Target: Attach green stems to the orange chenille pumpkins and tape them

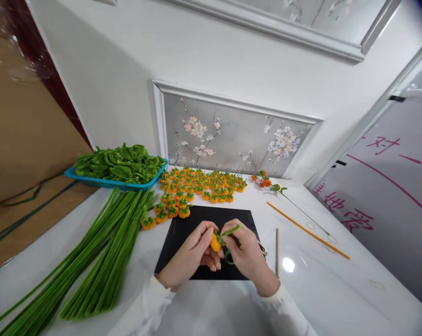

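My left hand [198, 245] pinches a small orange chenille pumpkin [215, 242] between thumb and fingers, above a black mat [183, 224]. At the pumpkin's top, my right hand [245, 249] grips a short green pipe cleaner [231, 230] whose free end points up to the right. The two hands almost meet around the pumpkin. Beneath the right hand shows a dark green loop [229, 256], mostly hidden, so I cannot make out what it belongs to. Behind the mat stand many finished-looking orange pumpkins [184, 211] with green tops, packed in rows.
Long green pipe cleaners [102, 261] lie in bundles at left. Behind them, a blue tray [155, 183] holds curled green pieces [120, 163]. To the right are a wooden stick [277, 252], an orange pipe cleaner [308, 231] and a stem with orange flowers [266, 182]. A wall borders the back.
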Motion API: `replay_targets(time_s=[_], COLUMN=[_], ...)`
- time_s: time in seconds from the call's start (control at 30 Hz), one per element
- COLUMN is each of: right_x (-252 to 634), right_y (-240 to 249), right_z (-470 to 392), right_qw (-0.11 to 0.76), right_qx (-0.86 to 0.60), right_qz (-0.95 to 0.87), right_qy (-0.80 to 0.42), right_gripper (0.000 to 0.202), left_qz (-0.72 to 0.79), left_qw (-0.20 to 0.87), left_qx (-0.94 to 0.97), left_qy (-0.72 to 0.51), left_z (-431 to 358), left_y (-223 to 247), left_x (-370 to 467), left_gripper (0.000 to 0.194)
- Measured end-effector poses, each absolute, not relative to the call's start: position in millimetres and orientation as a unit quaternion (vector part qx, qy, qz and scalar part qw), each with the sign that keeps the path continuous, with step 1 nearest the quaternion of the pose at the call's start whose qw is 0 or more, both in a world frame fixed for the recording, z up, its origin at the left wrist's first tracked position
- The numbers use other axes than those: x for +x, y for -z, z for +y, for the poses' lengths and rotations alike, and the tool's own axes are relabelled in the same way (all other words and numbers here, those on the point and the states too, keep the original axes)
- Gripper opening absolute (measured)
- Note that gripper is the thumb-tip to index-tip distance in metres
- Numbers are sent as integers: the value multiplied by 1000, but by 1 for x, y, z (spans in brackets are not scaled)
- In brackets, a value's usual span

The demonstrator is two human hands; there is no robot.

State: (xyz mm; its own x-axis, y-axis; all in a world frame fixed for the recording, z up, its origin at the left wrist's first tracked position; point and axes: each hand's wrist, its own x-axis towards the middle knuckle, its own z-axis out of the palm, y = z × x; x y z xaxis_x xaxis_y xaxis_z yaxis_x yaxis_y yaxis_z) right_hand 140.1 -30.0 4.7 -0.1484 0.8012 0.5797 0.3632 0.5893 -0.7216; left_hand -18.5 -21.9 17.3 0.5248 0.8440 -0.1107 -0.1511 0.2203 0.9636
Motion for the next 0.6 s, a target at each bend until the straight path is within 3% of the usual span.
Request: replay_targets(time_s=[0.17,0.27,0.37,0.5,0.6], right_x=[136,136,135,135,136], right_y=[-3,-3,-2,-1,-1], right_z=[-32,-32,-30,-30,-29], right_qw=[510,512,514,511,517], right_qx=[-395,-422,-460,-464,-448], right_qz=[-739,-724,-701,-694,-687], right_qy=[-193,-190,-183,-204,-246], right_gripper=[16,13,9,7,7], left_qz=[358,364,349,341,337], left_qw=[721,613,523,524,544], left_qx=[497,590,656,659,642], left_qy=[-326,-380,-418,-418,-422], left_z=[-24,-24,-23,-18,-16], left_y=[-15,-16,-15,-11,-10], left_x=[-19,-18,-18,-19,-21], left_gripper=[32,27,40,19,18])
